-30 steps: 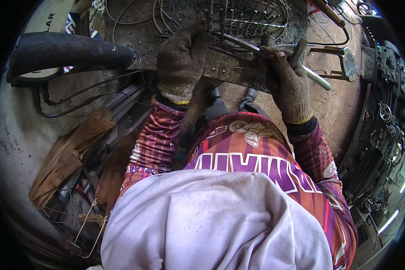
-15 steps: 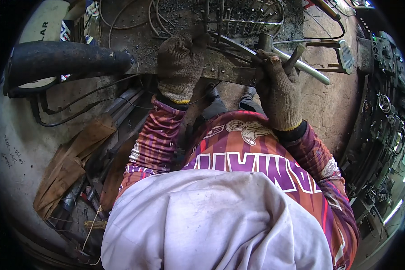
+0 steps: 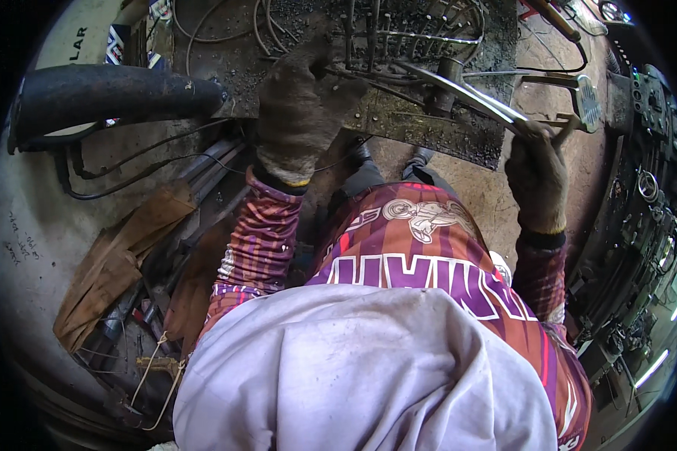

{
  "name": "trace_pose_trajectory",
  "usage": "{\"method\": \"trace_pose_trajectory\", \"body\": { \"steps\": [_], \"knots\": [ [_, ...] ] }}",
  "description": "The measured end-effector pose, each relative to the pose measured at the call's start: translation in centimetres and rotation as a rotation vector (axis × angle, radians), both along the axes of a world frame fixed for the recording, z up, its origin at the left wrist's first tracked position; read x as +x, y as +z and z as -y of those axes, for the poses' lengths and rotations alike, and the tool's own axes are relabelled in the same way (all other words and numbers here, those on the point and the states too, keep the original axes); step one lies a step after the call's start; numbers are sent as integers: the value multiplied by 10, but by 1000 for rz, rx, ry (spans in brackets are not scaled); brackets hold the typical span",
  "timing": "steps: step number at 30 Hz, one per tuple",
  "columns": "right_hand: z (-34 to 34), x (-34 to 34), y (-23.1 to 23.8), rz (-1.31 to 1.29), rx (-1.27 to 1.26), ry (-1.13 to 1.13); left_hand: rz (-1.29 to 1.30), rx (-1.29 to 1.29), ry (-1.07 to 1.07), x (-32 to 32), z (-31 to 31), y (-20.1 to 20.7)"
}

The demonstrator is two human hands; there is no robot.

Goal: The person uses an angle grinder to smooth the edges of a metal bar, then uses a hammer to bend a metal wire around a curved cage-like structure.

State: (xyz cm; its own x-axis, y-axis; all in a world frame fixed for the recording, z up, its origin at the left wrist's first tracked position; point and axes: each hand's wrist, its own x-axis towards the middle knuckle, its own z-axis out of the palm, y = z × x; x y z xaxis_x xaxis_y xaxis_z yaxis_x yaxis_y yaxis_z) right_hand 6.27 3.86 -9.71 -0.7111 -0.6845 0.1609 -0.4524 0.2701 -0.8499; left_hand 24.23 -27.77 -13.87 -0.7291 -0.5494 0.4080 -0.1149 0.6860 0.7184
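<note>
My left hand (image 3: 299, 113), in a dirty grey work glove, is closed on the near edge of a wire frame (image 3: 410, 34) that lies on a rusty metal bench plate (image 3: 436, 131). My right hand (image 3: 538, 173), also gloved, grips the outer end of a long shiny metal lever (image 3: 466, 94). The lever runs from a short upright post beside the frame out past the plate's right edge. My patterned purple and orange sleeves and a white cloth over my head fill the lower part of the view.
A thick black pipe (image 3: 113, 94) lies at the left with dark cables under it. Folded brown cardboard (image 3: 116, 259) and metal bars lie on the floor at lower left. A dark rack of parts (image 3: 639, 218) stands on the right. A flat metal pedal-like piece (image 3: 585, 98) sits beyond the lever.
My right hand has slid from beside the wire frame out to the right and down along the lever to its end. My left hand has stayed on the frame.
</note>
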Motion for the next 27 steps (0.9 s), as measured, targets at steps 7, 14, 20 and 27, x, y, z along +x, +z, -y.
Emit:
{"method": "trace_pose_trajectory", "body": {
  "steps": [7, 14, 20, 27],
  "knots": [
    [-15, 10, 18, 726, -260, -255, 88, -334, 92, -21, -2, 4],
    [-18, 7, 17, 912, -349, -371, 26, -571, -1, -30, 8, 15],
    [-21, 4, 11, 975, -380, -379, 41, -626, -80, -30, 11, 29],
    [-36, -1, 5, 1031, -470, -355, -92, -454, 155, -10, 23, 28]
  ]
}}
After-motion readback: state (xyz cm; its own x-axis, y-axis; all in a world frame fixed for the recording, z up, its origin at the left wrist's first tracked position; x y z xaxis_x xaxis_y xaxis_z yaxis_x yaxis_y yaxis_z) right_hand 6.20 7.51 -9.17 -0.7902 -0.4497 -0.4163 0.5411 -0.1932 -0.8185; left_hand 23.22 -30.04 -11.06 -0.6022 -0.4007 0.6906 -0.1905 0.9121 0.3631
